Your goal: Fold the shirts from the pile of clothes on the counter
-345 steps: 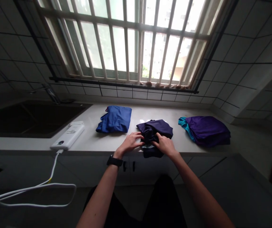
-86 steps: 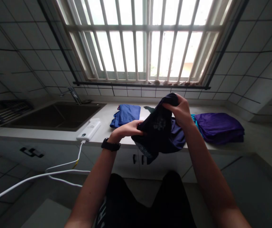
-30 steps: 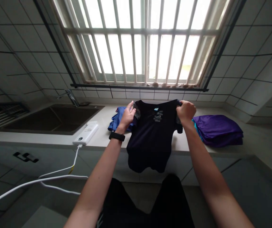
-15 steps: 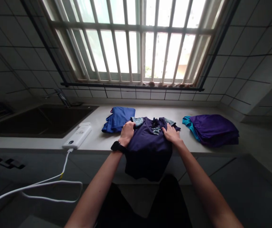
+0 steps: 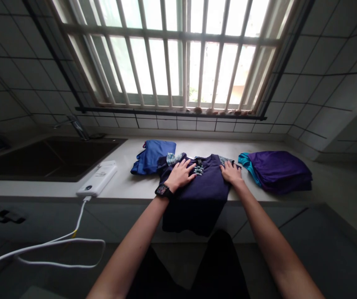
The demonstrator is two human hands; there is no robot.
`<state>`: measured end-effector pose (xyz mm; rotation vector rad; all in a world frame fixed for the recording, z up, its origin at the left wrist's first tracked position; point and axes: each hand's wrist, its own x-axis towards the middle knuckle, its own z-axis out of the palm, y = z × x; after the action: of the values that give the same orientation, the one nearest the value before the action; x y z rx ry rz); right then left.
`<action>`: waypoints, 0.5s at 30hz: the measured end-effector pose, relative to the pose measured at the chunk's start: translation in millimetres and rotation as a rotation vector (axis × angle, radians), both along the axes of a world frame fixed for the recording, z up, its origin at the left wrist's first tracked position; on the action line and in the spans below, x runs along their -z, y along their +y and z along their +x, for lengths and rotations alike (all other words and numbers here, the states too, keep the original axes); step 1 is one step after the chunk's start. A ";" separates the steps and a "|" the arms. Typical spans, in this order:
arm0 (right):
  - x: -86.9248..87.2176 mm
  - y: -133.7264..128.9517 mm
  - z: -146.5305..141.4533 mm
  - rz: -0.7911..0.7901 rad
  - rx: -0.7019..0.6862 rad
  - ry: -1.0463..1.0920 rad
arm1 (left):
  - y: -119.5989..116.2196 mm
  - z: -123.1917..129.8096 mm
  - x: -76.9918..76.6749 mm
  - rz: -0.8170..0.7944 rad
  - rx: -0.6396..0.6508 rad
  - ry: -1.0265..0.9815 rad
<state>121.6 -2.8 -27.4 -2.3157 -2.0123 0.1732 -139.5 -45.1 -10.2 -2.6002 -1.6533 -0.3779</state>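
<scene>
A dark purple shirt with patterned sleeves and a small patterned trim below the neck lies on the counter, its lower part hanging over the front edge. My left hand, with a black watch on the wrist, rests flat on the shirt's upper left, fingers spread. On the upper right, near the other sleeve, my right hand presses with its fingers apart. A folded blue garment lies just left of the shirt, partly under its left sleeve. To the right sits a folded purple and turquoise garment.
On the left, a white power bank with a white cable lies near the counter's front edge. Behind it is a dark sink with a faucet. A barred window is above the white counter.
My left hand has let go of the left sleeve and moved right, opening flat onto the shirt. The left sleeve now lies spread outward. My right hand has shifted slightly right.
</scene>
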 end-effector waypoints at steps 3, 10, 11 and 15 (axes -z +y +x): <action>-2.3 4.8 20.7 -0.037 -0.074 -0.065 | 5.0 3.5 20.0 -0.089 -0.073 0.022; -26.0 10.4 0.6 0.078 -0.169 -0.082 | 7.5 -2.2 26.6 -0.080 -0.101 0.047; -25.2 6.8 -14.7 0.116 -0.221 -0.063 | 7.7 -2.2 26.6 -0.082 -0.098 0.044; -5.3 -13.4 -68.4 0.075 -0.513 0.065 | 10.1 -3.3 30.0 -0.079 -0.092 0.021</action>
<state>53.2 -16.2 -22.1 -1.6830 -2.4830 0.1907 -142.8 -35.0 -40.2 -2.5613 -1.8087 -0.2861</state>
